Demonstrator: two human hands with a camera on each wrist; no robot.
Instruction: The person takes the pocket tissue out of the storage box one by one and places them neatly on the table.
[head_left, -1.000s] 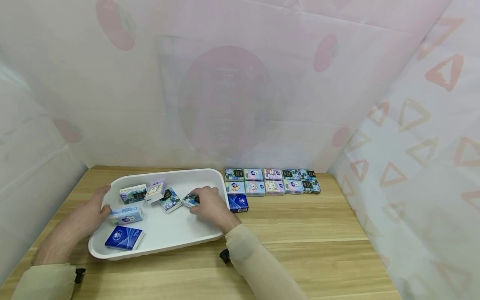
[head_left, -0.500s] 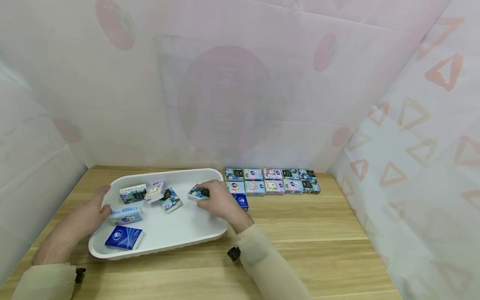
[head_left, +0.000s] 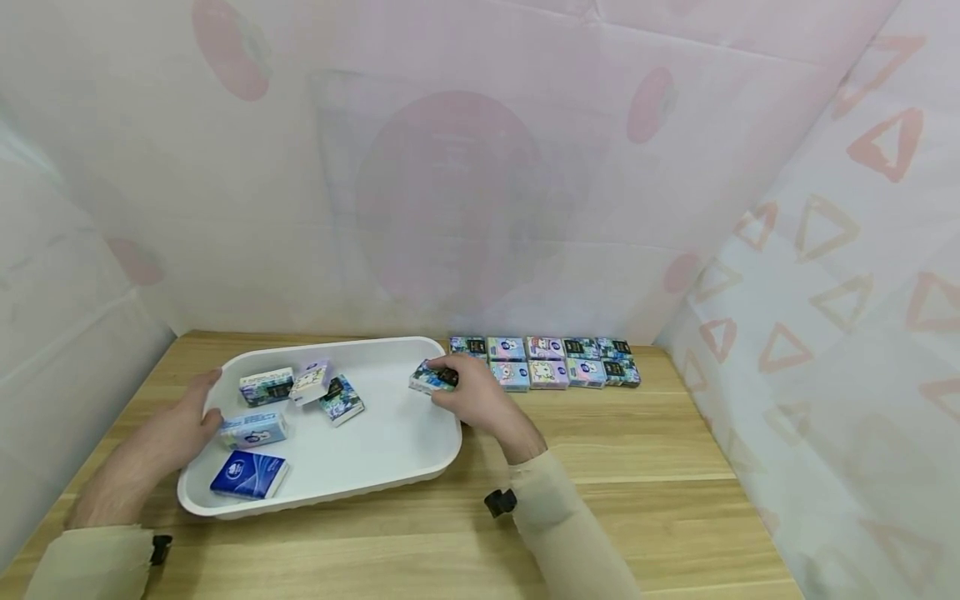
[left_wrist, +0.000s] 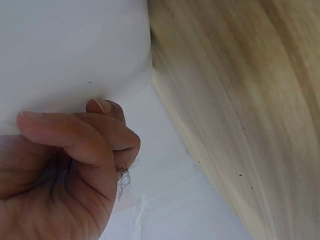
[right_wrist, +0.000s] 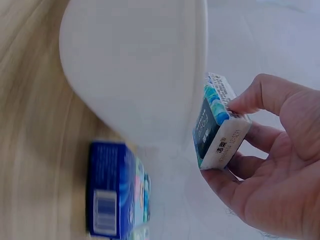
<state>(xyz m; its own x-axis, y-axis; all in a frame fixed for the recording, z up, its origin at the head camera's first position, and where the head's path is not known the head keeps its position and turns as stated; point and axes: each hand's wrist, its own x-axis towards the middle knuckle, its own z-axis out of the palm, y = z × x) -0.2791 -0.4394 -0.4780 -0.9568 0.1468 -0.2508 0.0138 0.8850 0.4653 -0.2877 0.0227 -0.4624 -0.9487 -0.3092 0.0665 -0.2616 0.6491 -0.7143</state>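
Note:
My right hand (head_left: 483, 400) pinches a dark floral tissue pack (head_left: 431, 377) above the right end of the white tray (head_left: 337, 343). The right wrist view shows thumb and fingers of that hand (right_wrist: 280, 160) on the pack's (right_wrist: 220, 125) sides, just past the tray rim (right_wrist: 201, 55). With its fingers around the left rim, my left hand (head_left: 165, 437) grips the tray; its curled fingers (left_wrist: 75, 132) lie against the tray (left_wrist: 65, 45) in the left wrist view. Several packs lie inside, among them a dark blue one (head_left: 249, 475) and a light blue one (head_left: 255, 430).
Two rows of tissue packs (head_left: 547, 373) stand on the wooden table (head_left: 615, 467), right of the tray along the back wall (head_left: 457, 200). A dark blue pack (right_wrist: 106, 190) beside them shows in the right wrist view. Patterned sheets form the side walls.
My right hand has lifted the floral pack from the tray's floor and carried it right, toward the right rim. The left hand and the other packs have stayed put.

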